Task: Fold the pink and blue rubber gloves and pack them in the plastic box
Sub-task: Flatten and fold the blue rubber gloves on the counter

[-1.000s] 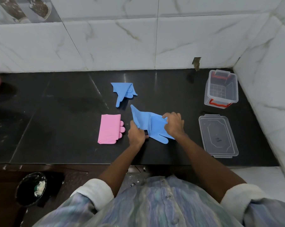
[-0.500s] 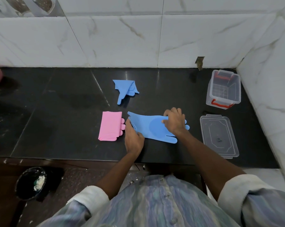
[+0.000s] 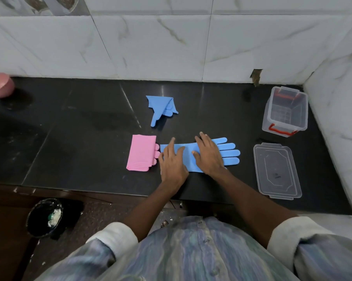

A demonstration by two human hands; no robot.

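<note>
On the black stone counter, the flat blue rubber glove (image 3: pixel 199 157) lies with its long axis running nine to three o'clock, fingers toward three. Left hand (image 3: pixel 172 161) and right hand (image 3: pixel 208 157) press it, palms spread, gripping nothing; the right is nearer the clear plastic box (image 3: pixel 285 111) at two.

Rubber, clear plastic, polished stone, glazed tile.

Dark glossy stone for the counter (image 3: pixel 74 142), faintly smeared and reflecting the wall; on it, matt smooth rubber in the flat blue glove (image 3: pixel 227 152), in the folded blue glove (image 3: pixel 161 107) behind it and in the folded pink glove (image 3: pixel 140 153) to its left, that one lightly creased. Right of the flat blue glove, clear, slightly cloudy plastic in the box (image 3: pixel 285 112) with glossy red plastic handles, and the same clear plastic in the lid (image 3: pixel 276 171). Behind, shiny white marble-veined wall tiles (image 3: pixel 150 45). Nearest, soft woven cloth in the striped shirt (image 3: pixel 187 252), matt.
</note>
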